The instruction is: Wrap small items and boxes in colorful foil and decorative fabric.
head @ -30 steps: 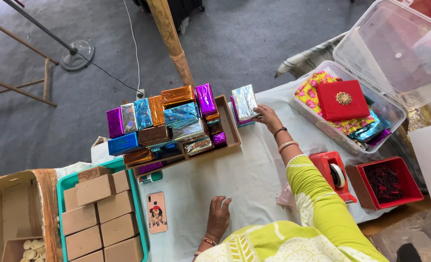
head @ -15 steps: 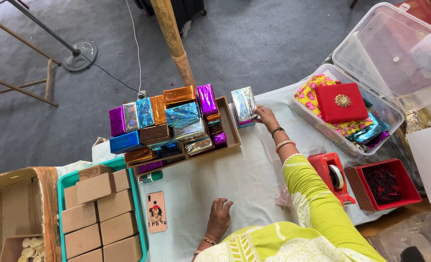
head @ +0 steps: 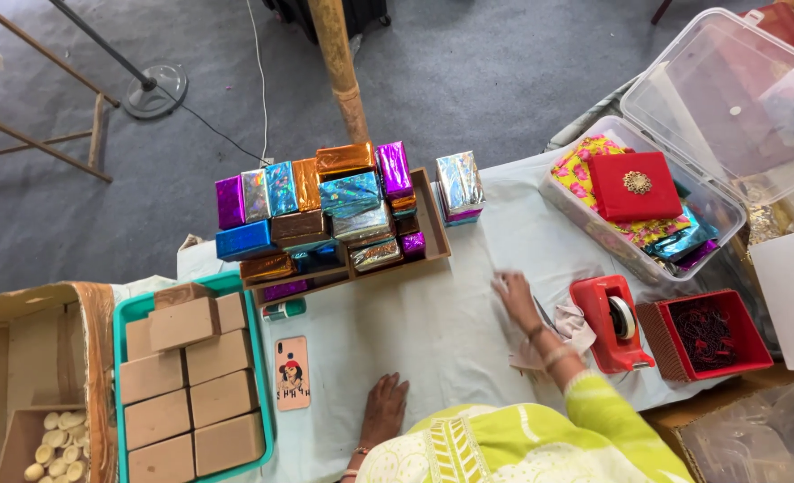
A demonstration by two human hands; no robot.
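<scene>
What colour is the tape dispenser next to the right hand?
Red, with a white roll of tape in it: the plastic tape dispenser beside the right hand, seen in the head view.

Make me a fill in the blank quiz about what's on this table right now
1. The tape dispenser beside the right hand is coloured ____.
2. The left hand rests flat on the table next to a ____.
3. The plain brown boxes sit in a ____ tray.

Missing words: red; phone; teal

Bright daylight, sharp, slight hand blur
</scene>
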